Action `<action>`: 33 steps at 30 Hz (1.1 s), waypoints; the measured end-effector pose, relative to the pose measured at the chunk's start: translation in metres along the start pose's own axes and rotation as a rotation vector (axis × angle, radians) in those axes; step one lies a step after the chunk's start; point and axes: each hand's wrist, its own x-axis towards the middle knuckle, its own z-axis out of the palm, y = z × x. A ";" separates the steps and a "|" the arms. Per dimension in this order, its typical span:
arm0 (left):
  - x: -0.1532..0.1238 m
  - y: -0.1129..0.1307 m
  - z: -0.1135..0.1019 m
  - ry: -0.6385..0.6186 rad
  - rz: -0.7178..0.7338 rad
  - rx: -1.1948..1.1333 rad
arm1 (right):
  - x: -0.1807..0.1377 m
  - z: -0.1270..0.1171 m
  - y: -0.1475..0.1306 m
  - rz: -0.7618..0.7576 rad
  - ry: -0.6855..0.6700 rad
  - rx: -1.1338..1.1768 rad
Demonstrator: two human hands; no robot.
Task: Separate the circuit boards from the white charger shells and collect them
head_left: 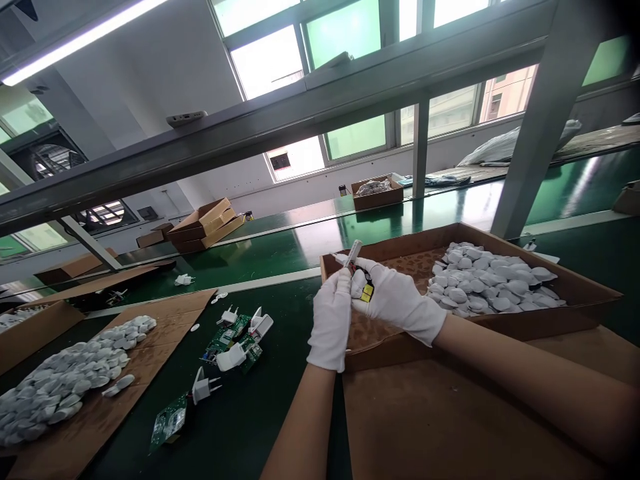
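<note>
White adapter part [355,251]: I'm pinching it with left hand [331,317] and right hand [397,297], likely handling wiring [353,268]; next probably needing steady alignment.

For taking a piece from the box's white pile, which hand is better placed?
Likely the right hand: it is nearer the white pieces in the cardboard box; the left hand is farther off. Both are at the wired part.

The white-gloved left hand [331,323] points upward, fingers bent. The right hand [400,300], gloved alike, angles up and leftward, its curled fingers close beside the left's. The left forearm [305,427] rises steeply; the right forearm [525,380], also bare, slants lower.
</note>
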 end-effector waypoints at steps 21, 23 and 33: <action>-0.009 -0.002 0.008 0.021 0.143 0.347 | 0.001 0.003 0.002 0.111 -0.082 0.153; -0.009 -0.002 0.008 0.030 0.176 0.363 | 0.001 0.002 0.001 0.107 -0.093 0.152; -0.007 0.002 0.008 0.115 0.052 0.168 | -0.001 0.001 -0.002 0.046 -0.066 -0.038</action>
